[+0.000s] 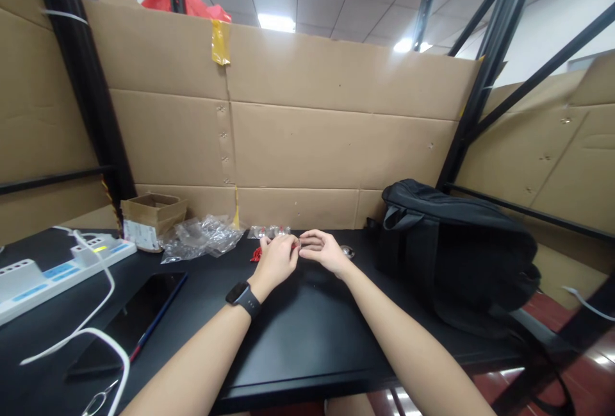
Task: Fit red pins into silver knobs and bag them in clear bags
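Observation:
My left hand (278, 261), with a dark watch (243, 299) on its wrist, is closed over the black table (307, 332). A bit of something small and red shows at its fingertips. My right hand (325, 252) meets it there, fingers bent together; what it holds, if anything, is too small to name. Red pieces (257, 254) lie just left of my left hand. Behind the hands are small clear packets (270, 231) with red bits inside. A small round metallic item (347, 251) sits beside my right wrist.
An open cardboard box (154, 212) and crumpled clear bags (204, 236) stand back left. Farther left are a white power strip (67, 275), a cable, a tablet (139, 313) and scissors (98, 401). A black backpack (461, 249) fills the right side. Cardboard walls the back.

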The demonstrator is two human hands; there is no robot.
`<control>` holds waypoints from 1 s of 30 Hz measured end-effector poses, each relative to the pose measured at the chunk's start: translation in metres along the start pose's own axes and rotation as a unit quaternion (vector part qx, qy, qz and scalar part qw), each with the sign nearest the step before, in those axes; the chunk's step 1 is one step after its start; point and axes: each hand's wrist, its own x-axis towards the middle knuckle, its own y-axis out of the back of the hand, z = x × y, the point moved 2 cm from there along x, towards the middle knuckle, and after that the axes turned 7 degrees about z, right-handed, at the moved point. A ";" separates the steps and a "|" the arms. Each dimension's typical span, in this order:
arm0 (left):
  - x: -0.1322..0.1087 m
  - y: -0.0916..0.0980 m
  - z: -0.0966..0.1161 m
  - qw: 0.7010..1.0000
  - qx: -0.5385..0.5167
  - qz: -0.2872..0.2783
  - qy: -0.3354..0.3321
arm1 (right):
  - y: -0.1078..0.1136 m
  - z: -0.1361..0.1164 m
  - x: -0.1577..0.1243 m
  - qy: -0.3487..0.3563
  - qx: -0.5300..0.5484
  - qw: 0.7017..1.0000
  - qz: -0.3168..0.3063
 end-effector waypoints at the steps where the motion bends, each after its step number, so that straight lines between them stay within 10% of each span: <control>1: 0.000 0.000 0.000 1.000 0.000 -0.002 0.006 | 0.000 0.000 0.000 -0.001 0.005 1.000 -0.004; 30: 0.003 -0.010 -0.016 0.991 -0.111 -0.021 0.074 | -0.005 -0.013 0.000 0.074 -0.032 0.997 -0.006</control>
